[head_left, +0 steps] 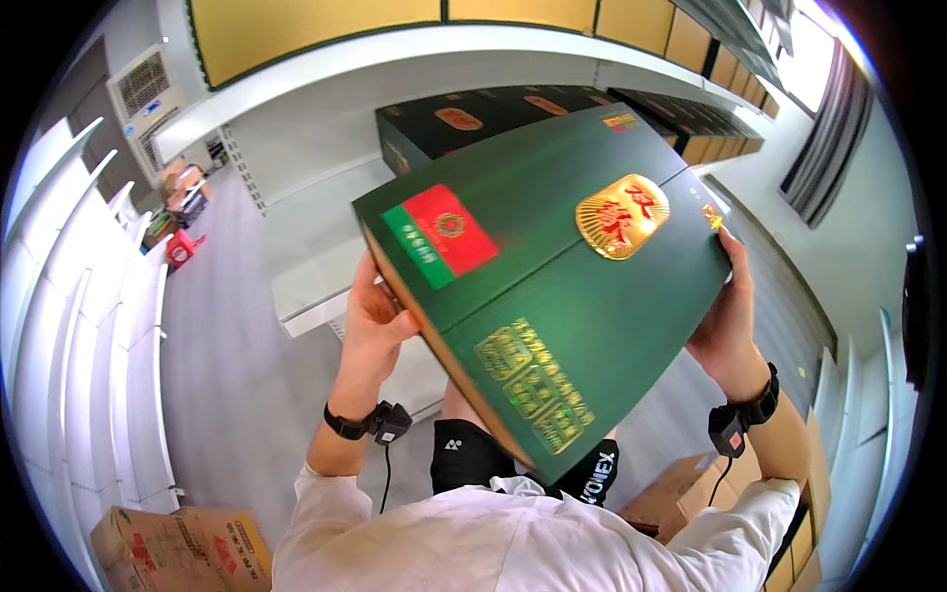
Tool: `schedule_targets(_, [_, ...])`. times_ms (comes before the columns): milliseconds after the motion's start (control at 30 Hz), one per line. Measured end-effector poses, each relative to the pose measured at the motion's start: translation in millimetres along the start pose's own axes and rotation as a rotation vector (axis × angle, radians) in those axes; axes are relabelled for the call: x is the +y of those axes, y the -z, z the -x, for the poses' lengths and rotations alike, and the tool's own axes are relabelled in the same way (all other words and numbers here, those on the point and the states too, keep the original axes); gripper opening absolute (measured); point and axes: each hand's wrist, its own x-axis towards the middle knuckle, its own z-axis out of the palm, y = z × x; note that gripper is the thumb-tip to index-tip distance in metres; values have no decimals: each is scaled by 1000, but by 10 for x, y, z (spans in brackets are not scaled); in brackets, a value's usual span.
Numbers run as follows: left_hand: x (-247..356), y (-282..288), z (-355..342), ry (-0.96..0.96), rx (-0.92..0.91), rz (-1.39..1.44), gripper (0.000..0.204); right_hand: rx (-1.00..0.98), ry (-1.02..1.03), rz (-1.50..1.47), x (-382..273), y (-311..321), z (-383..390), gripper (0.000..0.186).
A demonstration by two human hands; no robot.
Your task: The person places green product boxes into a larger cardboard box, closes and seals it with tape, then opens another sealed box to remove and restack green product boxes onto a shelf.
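Note:
A large flat green gift box [552, 286] is held up, tilted, in front of my body. Its lid carries a gold oval emblem, a red and green patch at the upper left and gold print at the near edge. Along its left edge runs a tan side. My left hand [373, 321] grips that side, with the thumb towards the near part. At the right edge my right hand [728, 316] holds the box, some fingers hidden beneath it. Behind it, dark green boxes [424, 116] with gold-red ovals stand on a white shelf [316, 242].
Yellow-gold boxes [326, 35] fill the shelf above. White shelving [89, 365] lines the left side. Cardboard cartons [182, 548] stand on the floor at the lower left, and another carton [681, 493] is near my right arm. A grey curtain [829, 138] hangs at the right.

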Motion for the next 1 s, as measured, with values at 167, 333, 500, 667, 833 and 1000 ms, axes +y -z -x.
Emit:
schedule_targets(167, [500,332,436,46,132,79,94,-76,-114,89,63,-480,45,82])
schedule_targets(333, [914,592,1033,50,327,75,88,-174,-180,153,72,-812,169,78])
schedule_targets(500, [1150,739,1760,44,548,52,82,-309,-236,216,116,-1189,210,72])
schedule_targets(667, [1319,773,2197,5,720,-5,77,-388,-262,248,262,-1791,88,68])
schedule_targets(833, [1345,641,1910,-135,769,-178,71,-577,-321,229,563,-1984,-400,62])
schedule_targets(1000, [1359,330,1497,-151,685,-409,57,-552,-332,167,754,-2126,-574,60])
